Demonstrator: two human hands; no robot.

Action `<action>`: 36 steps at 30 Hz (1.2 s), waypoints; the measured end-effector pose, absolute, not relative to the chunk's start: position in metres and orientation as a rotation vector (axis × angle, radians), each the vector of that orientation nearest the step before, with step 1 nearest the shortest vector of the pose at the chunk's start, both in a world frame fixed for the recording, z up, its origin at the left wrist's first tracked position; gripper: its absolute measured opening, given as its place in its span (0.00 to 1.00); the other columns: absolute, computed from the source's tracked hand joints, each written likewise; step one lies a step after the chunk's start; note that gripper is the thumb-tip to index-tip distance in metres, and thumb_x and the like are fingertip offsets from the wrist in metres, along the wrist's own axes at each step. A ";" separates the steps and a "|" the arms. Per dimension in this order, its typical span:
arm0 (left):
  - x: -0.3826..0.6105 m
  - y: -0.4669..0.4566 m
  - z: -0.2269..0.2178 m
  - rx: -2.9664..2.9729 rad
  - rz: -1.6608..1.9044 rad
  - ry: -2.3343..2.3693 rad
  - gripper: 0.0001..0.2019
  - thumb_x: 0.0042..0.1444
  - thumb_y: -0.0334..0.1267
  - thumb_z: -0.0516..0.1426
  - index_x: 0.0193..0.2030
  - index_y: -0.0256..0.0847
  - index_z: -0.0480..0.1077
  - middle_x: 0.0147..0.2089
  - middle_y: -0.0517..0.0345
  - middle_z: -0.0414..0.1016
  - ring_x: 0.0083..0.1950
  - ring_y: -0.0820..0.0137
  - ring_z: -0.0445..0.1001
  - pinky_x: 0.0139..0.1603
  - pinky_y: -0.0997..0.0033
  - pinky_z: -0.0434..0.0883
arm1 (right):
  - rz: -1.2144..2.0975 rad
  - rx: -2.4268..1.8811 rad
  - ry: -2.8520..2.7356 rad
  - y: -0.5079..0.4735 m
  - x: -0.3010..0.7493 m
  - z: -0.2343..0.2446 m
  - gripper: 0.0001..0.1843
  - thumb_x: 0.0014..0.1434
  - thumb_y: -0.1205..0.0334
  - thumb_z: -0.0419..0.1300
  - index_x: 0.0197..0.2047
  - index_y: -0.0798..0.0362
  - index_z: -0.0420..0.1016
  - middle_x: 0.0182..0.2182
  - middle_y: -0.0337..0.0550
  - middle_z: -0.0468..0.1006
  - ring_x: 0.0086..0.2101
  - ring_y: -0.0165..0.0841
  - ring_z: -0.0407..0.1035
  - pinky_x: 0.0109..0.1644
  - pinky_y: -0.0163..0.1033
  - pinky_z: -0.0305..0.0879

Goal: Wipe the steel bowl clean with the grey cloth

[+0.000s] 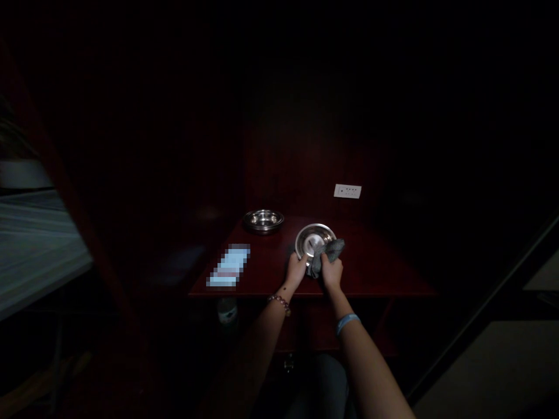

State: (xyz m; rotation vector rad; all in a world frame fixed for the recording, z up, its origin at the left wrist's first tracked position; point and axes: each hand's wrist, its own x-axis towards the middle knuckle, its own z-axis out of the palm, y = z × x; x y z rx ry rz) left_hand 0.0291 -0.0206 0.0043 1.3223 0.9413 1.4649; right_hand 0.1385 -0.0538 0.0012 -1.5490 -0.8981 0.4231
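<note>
A shiny round metal bowl (305, 235) is tilted toward me above the dark red tabletop (271, 279). My left hand (297, 269) is closed on its lower left rim, thumb on the inner side. In my right hand (332, 271) a grey cloth (335, 250) is gripped and pressed against the bowl's right inner side. The cloth covers part of the bowl's inside, and the fingers behind it are hidden. Further back on the left, a similar metal bowl (263, 220) rests on the tabletop, perhaps stacked with another.
A blurred-out bright rectangle (229, 266) lies at the left of the tabletop. A white wall socket (347, 191) is on the back panel. Below the front edge stands a clear bottle (227, 312). Dark panels rise on both sides.
</note>
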 end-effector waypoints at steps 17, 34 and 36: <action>0.028 -0.020 0.005 1.243 1.483 1.015 0.10 0.54 0.33 0.55 0.38 0.32 0.76 0.37 0.48 0.82 0.40 0.67 0.79 0.43 0.71 0.74 | 0.510 -1.513 -1.035 -0.052 0.143 0.000 0.20 0.56 0.49 0.55 0.36 0.57 0.80 0.36 0.53 0.83 0.42 0.43 0.78 0.45 0.39 0.70; 0.028 -0.025 0.010 1.283 1.486 1.124 0.10 0.57 0.31 0.53 0.41 0.34 0.75 0.40 0.49 0.81 0.42 0.66 0.78 0.48 0.68 0.73 | 1.095 -1.312 -0.990 -0.042 0.158 0.016 0.07 0.56 0.62 0.60 0.33 0.58 0.76 0.28 0.44 0.81 0.29 0.32 0.73 0.35 0.35 0.71; 0.028 -0.024 0.009 1.297 1.472 1.146 0.10 0.57 0.31 0.54 0.40 0.34 0.75 0.38 0.49 0.81 0.41 0.66 0.78 0.48 0.68 0.73 | 1.212 -1.304 -0.980 -0.043 0.163 0.023 0.04 0.54 0.66 0.61 0.31 0.57 0.76 0.26 0.44 0.80 0.27 0.31 0.72 0.32 0.33 0.70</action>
